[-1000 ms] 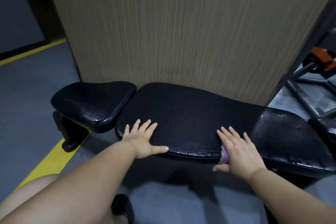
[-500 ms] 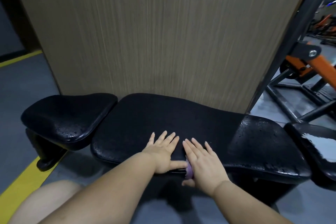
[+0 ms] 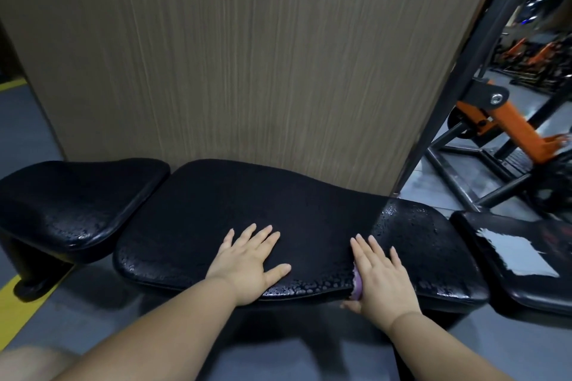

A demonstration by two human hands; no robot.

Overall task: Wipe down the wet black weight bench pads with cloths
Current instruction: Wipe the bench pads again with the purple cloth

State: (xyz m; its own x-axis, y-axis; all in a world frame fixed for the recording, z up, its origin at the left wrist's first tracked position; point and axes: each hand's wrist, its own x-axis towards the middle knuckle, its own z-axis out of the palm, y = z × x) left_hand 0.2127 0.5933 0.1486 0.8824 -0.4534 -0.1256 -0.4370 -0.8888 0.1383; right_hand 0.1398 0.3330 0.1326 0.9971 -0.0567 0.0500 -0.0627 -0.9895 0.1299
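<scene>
R hand [image 3: 382,280] atop cloth [image 3: 357,283] on pad [image 3: 278,210] (L hand [image 3: 247,260] flat nearby).

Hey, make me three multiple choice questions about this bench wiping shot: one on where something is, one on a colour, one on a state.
1. Where is the cloth?
A) under the right hand, at the near edge of the long pad
B) on the floor
C) hanging from a rack

2. What colour is the cloth?
A) green
B) purple
C) white

3. How is the left hand?
A) clenched
B) lifted off the pad
C) flat on the long pad, fingers straight

Answers: 1 A, it peeks out beside that hand; 2 B, its visible edge is purple; 3 C, the palm lies down on the pad.
</scene>
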